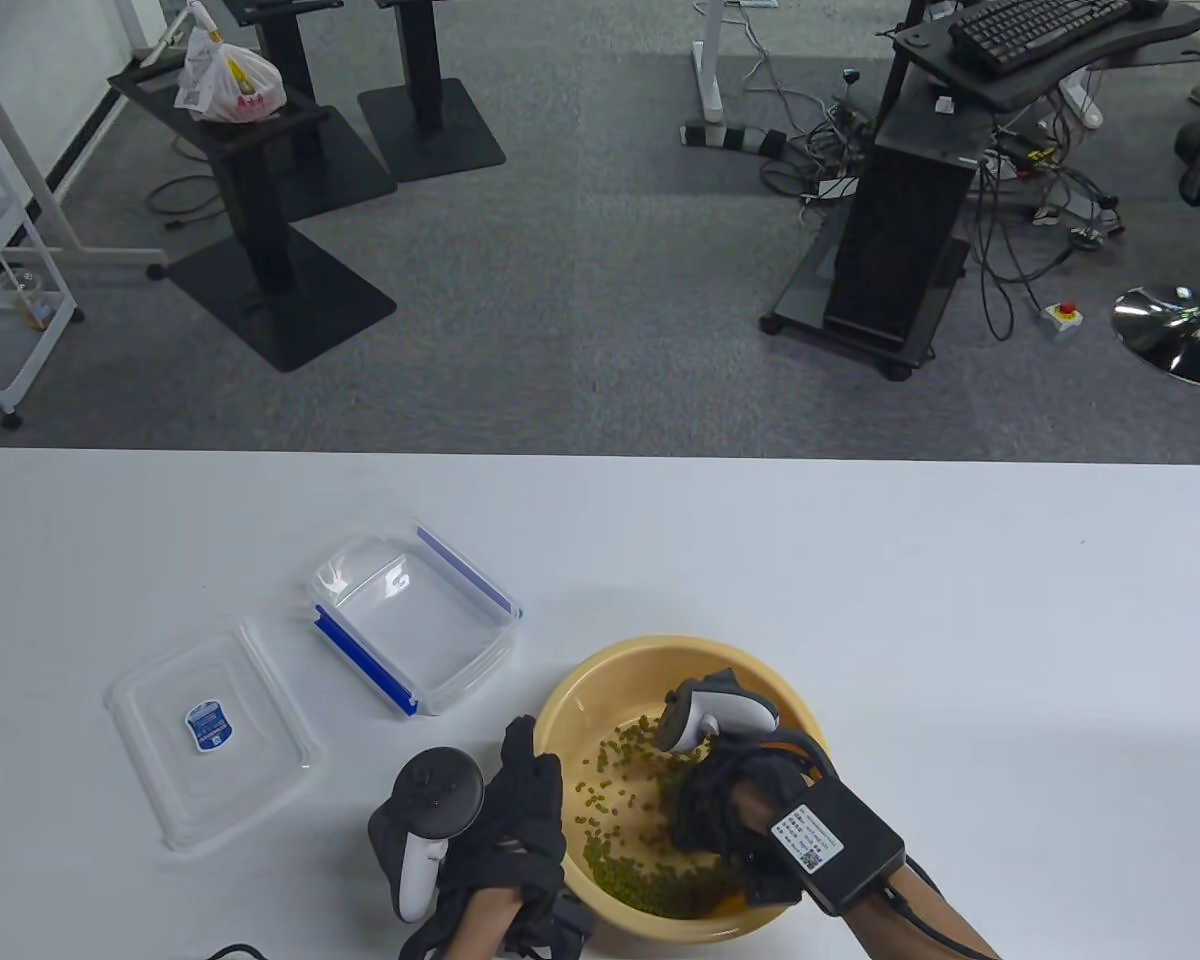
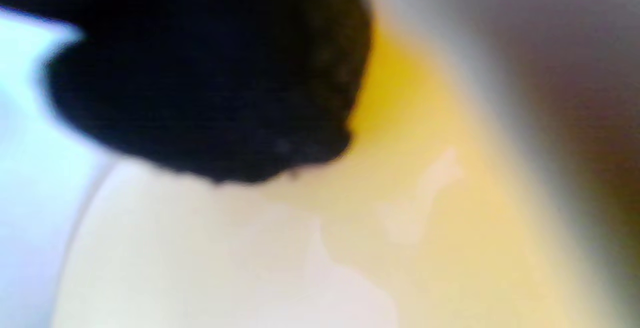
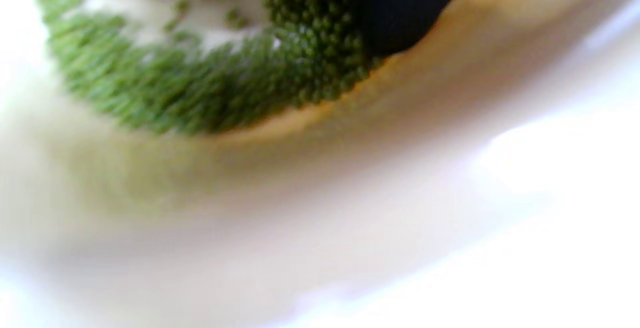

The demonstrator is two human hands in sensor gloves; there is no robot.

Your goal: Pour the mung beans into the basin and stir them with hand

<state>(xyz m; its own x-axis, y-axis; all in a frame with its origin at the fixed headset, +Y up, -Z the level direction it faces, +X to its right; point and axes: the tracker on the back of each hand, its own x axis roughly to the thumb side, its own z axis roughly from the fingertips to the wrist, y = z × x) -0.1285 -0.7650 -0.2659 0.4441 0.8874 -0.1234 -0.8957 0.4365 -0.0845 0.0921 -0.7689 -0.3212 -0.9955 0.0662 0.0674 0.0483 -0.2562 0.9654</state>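
A yellow basin (image 1: 660,645) sits near the table's front edge, with green mung beans (image 1: 620,870) spread over its bottom. My right hand (image 1: 710,810) reaches down into the basin, its gloved fingers (image 3: 400,3) dipped among the beans (image 3: 200,93) by the near wall (image 3: 400,118). The tracker hides how those fingers lie in the table view. My left hand (image 1: 520,800) is at the basin's left rim and holds it. In the left wrist view a blurred black finger (image 2: 210,78) lies against the yellow wall (image 2: 425,193).
An empty clear box with blue clips (image 1: 415,620) stands left of the basin and behind it. Its clear lid (image 1: 210,730) lies flat further left. A black cable (image 1: 230,950) shows at the table's front edge.
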